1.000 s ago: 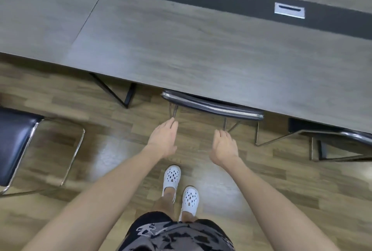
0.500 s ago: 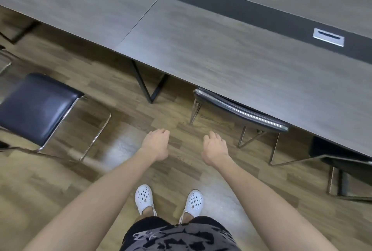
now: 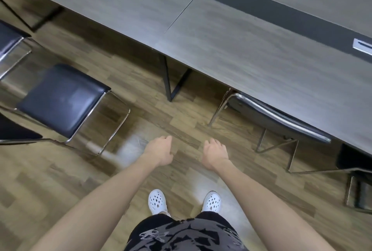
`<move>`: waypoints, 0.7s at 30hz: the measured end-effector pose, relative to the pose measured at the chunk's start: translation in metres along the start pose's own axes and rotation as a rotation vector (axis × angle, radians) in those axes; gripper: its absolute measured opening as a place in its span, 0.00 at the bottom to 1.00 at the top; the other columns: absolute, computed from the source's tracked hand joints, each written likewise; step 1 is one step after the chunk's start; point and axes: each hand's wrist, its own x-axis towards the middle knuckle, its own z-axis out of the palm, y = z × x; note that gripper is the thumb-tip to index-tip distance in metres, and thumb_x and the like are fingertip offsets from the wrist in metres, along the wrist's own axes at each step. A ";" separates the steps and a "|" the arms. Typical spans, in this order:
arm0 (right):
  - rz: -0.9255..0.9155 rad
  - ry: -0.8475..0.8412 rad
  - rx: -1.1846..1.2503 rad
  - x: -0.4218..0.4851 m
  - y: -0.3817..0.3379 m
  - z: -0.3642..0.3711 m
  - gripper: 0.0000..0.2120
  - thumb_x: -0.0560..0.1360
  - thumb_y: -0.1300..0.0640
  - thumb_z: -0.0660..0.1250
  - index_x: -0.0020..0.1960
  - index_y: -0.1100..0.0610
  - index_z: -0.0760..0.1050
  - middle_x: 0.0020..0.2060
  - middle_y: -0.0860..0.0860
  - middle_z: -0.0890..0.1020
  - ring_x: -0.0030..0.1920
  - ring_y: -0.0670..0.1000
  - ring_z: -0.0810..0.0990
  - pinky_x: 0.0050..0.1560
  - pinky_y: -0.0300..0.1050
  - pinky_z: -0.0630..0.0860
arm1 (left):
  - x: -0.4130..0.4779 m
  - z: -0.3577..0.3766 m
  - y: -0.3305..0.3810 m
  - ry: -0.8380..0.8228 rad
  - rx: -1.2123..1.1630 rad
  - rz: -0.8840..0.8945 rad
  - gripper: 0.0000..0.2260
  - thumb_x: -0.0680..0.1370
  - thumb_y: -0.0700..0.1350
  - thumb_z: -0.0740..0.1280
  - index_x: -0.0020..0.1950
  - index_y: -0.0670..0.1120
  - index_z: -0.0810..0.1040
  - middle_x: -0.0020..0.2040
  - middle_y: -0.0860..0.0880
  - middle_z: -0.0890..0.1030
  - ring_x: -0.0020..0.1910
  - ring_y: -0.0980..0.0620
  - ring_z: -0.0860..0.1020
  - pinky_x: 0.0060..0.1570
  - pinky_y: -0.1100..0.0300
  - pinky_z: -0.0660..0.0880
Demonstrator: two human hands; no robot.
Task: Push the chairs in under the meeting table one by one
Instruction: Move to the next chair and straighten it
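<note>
**Meeting-room floor: one chair in, next one waiting, hands free**

Stood on wood-plank floor [image 3: 60, 180] beside grey meeting table [image 3: 261, 65], running across upper right of frame. Found tucked chair [image 3: 281, 121] at right centre, backrest against table edge, seat hidden beneath the top; judged it done. Found black-seated chair [image 3: 62, 97] at left centre, out on open floor, well apart from the table, seat angled to its edge; judged it next. Glimpsed further chairs at far left and lower right edges, only partly in view.

Risks, as judged: could have driven the chrome sled frame into black table leg [image 3: 171, 81], planted between the two chairs, if pushed askew; could have snagged or scraped runners on the planks; could have pinched fingers between backrest and table edge if gripped along the top.

Held left hand [image 3: 160, 151] and right hand [image 3: 214, 153] low at centre frame, near each other but apart, fingers loosely curled, gripping nothing, touching nothing, over bare floor above white clogs [image 3: 157, 201].
</note>
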 end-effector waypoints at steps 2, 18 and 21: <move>-0.005 0.005 0.003 0.008 -0.027 -0.002 0.18 0.77 0.55 0.59 0.66 0.58 0.68 0.66 0.57 0.70 0.69 0.58 0.66 0.67 0.51 0.64 | -0.003 -0.003 -0.025 0.021 0.000 -0.009 0.16 0.76 0.50 0.66 0.58 0.44 0.68 0.60 0.42 0.75 0.62 0.40 0.75 0.54 0.51 0.73; -0.114 -0.015 -0.019 0.032 -0.166 -0.010 0.19 0.77 0.54 0.60 0.66 0.60 0.67 0.66 0.57 0.71 0.69 0.58 0.67 0.68 0.52 0.63 | -0.016 -0.017 -0.143 0.087 -0.086 -0.043 0.14 0.77 0.48 0.63 0.60 0.44 0.70 0.59 0.44 0.75 0.61 0.43 0.74 0.54 0.52 0.71; -0.140 -0.030 -0.033 0.046 -0.171 -0.014 0.19 0.77 0.54 0.60 0.66 0.60 0.67 0.67 0.57 0.71 0.69 0.57 0.66 0.68 0.52 0.63 | -0.009 -0.020 -0.150 0.068 -0.089 -0.064 0.13 0.77 0.47 0.62 0.59 0.44 0.69 0.58 0.45 0.76 0.60 0.43 0.74 0.52 0.53 0.70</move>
